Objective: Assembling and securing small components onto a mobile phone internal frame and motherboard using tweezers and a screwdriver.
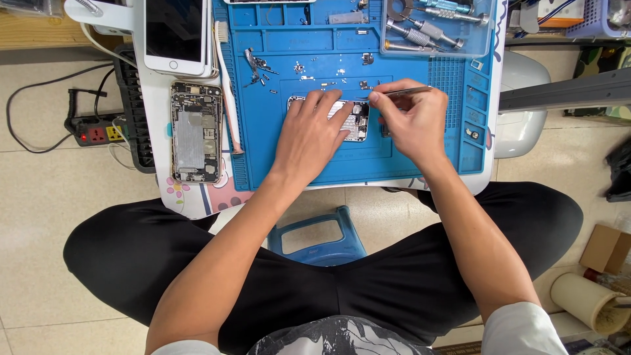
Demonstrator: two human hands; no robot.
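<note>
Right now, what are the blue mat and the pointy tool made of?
The blue mat looks like soft rubber or silicone: matte, with moulded ridges and little trays. The pointy tool pinched in the right hand looks like bare metal, thin and shiny grey; probably steel tweezers, though I can't be sure.

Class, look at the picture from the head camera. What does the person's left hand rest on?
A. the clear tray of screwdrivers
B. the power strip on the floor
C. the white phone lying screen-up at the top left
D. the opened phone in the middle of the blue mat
D: the left hand lies flat across the opened phone on the blue mat, while the right hand holds tweezers at its top edge.
</note>
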